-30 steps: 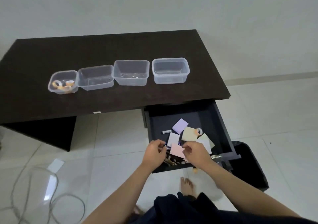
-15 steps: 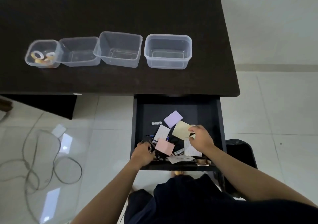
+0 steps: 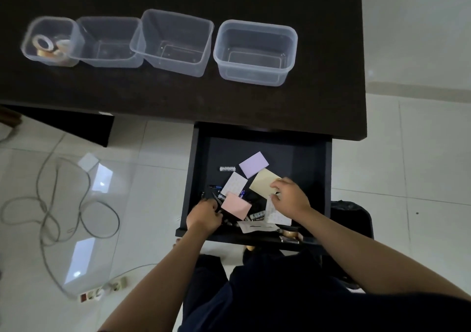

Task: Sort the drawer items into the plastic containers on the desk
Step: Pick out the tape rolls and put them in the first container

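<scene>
Both your hands are down in the open drawer (image 3: 257,150) right now. Your left hand (image 3: 204,215) is curled at the drawer's front-left corner, in among some dark pens; can't tell if it's actually gripping one. Your right hand (image 3: 289,196) has fingertips pressing on the yellow sticky pad (image 3: 262,185), fingers loosely bent, near the drawer's middle. The purple pad (image 3: 253,164) sits just behind it and the pink pad (image 3: 235,205) lies between your hands. Up on the desk (image 3: 178,97), four clear plastic containers (image 3: 254,51) line up along the front edge, with tape rolls (image 3: 44,44) in the leftmost one.
</scene>
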